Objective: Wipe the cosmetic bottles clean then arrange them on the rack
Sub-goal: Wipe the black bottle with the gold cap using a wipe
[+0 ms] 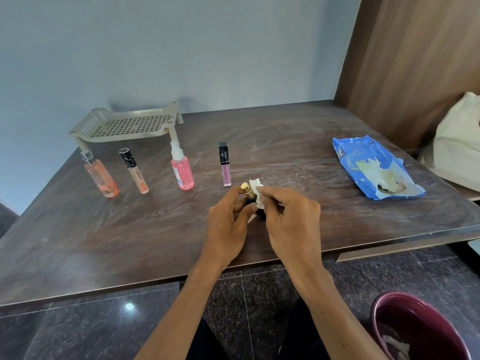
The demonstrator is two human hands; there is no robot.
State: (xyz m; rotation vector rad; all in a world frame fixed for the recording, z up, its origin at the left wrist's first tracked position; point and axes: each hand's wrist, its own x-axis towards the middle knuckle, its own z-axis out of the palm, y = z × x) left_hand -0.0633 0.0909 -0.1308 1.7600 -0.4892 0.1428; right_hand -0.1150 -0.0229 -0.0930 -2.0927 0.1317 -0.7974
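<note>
- The table (259, 141) is the landmark: its far edge meets the wall, its right edge meets a wood panel (415, 61), and its near edge runs just under the person's wrists
- The rack (124, 124) stands empty at the table's far left corner, touching nothing
- Four bottles stand in a loose row in front of the rack, each apart from the next: an orange bottle (101, 176), a tube (135, 171), a pink spray (181, 168) and a gloss (225, 165)
- Wide bare tabletop lies between the gloss and the wipes pack (374, 166), which lies near the table's right edge
- More bare tabletop lies along the near left side
- A bin (420, 326) sits on the floor below the table's near right corner
- The left hand (228, 224) is curled closed around a dark gold-capped bottle (248, 190), held above the table's near middle
- The right hand (291, 219) is pinched together on a white wipe (259, 194), pressing it against the bottle just below the cap
- Both hands touch at the bottle
</note>
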